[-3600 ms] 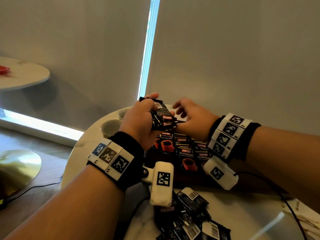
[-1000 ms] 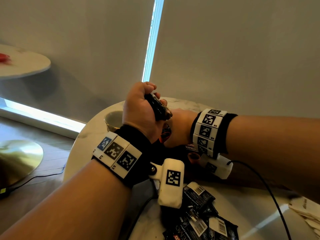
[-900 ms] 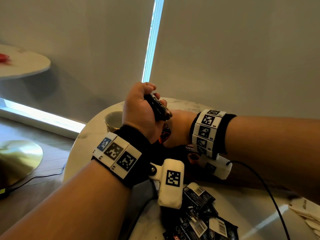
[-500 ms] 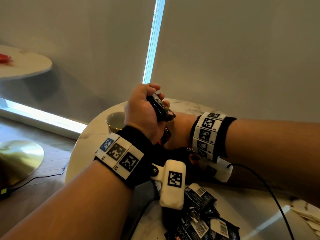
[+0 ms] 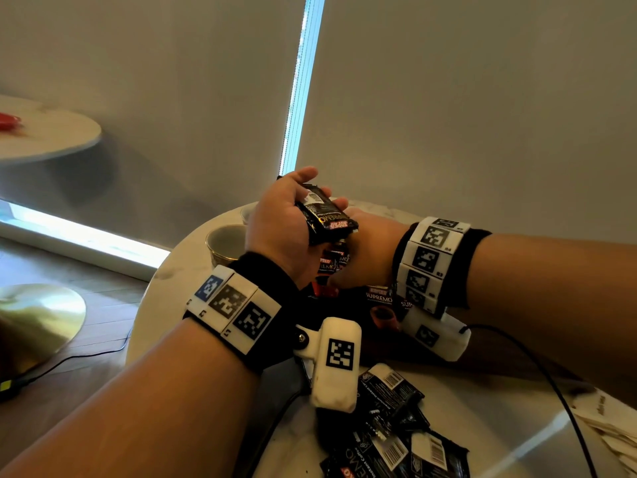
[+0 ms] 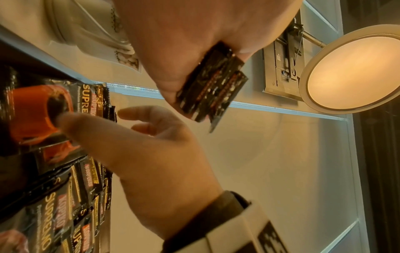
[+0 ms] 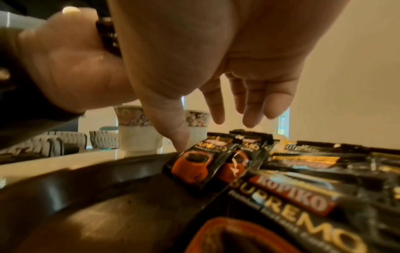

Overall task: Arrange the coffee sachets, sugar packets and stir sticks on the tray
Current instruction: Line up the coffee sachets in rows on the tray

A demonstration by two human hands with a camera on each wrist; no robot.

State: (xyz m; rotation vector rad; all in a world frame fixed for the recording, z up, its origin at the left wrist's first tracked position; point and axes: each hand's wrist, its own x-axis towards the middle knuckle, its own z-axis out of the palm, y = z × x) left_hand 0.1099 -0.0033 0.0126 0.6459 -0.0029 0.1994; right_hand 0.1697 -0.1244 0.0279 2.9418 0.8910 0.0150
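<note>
My left hand (image 5: 319, 201) is raised above the tray and grips a small stack of black coffee sachets (image 5: 325, 217), seen edge-on in the left wrist view (image 6: 213, 89). Below it, my right hand (image 7: 214, 131) hovers low over the dark wooden tray (image 7: 86, 179) with its fingers straight. Its thumb tip touches the top edge of a sachet with an orange cup printed on it (image 7: 194, 164), at the tray's left end. Several more sachets (image 7: 303, 196) lie in overlapping rows on the tray. In the head view, the right hand (image 5: 367, 257) is mostly hidden behind the left.
Two patterned cups (image 7: 134, 133) (image 5: 225, 243) stand on the round marble table beyond the tray's left rim. A loose pile of sachets (image 5: 389, 426) lies near the front edge. White packets (image 5: 610, 429) sit at the far right. A black cable (image 5: 551, 381) trails from my right wrist.
My right hand came away from the held stack and dropped onto the tray's sachets. In the last half second my left hand has tilted the stack, so its printed face now shows.
</note>
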